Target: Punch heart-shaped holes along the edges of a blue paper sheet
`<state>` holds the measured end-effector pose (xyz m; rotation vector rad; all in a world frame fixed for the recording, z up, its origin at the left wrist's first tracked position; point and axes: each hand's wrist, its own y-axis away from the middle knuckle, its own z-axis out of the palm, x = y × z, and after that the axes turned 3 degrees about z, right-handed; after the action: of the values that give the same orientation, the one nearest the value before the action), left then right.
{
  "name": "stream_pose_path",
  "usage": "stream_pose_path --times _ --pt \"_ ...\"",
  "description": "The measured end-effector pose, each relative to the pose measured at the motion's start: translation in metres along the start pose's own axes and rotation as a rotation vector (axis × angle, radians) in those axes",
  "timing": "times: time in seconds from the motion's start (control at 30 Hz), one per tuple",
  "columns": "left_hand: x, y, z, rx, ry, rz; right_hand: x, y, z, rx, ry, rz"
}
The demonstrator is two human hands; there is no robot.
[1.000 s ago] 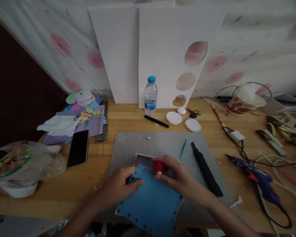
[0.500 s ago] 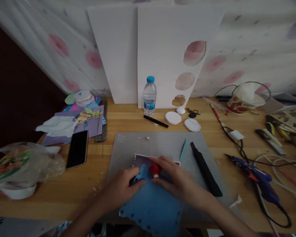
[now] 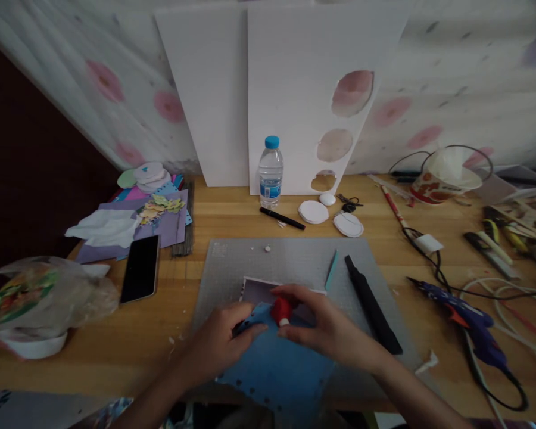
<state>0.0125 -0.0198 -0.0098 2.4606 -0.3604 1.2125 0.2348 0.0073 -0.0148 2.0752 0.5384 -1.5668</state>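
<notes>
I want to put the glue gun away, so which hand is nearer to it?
The right. The right hand works on the blue sheet at the mat's middle, with the glue gun farther out on its own side. The left hand sits beyond it, across the sheet.

I can't read a single word or number here. The clear plastic water bottle with the blue cap (image 3: 270,171), upper centre, wears a blue-and-white label, but its print is too small to make out. The grey cutting mat (image 3: 295,262) carries a faint pale mark at its upper left corner, blurred beyond reading from my end.
</notes>
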Motion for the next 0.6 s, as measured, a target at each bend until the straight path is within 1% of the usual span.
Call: stream_pose_path --times 0.13,0.23,0.3,0.4,0.53,0.6 --pt "-0.003 0.0 0.002 -0.017 -0.017 -0.001 -0.004 -0.002 -0.001 -0.037 -0.005 0.009" --pt "-0.006 0.0 0.003 -0.015 -0.039 0.026 -0.004 -0.001 0.0 -0.027 0.024 -0.046" --pt "-0.007 0.001 0.003 -0.012 -0.078 0.061 -0.005 0.0 0.001 -0.003 0.091 -0.098" --pt "-0.007 0.004 0.004 0.001 -0.148 0.148 -0.006 0.003 0.004 0.031 0.205 -0.155" --pt "-0.007 0.005 0.002 0.033 -0.24 0.27 -0.007 0.008 0.007 0.048 0.27 -0.192" --pt "-0.007 0.004 -0.002 0.078 -0.364 0.394 -0.007 0.008 0.007 0.056 0.29 -0.199"
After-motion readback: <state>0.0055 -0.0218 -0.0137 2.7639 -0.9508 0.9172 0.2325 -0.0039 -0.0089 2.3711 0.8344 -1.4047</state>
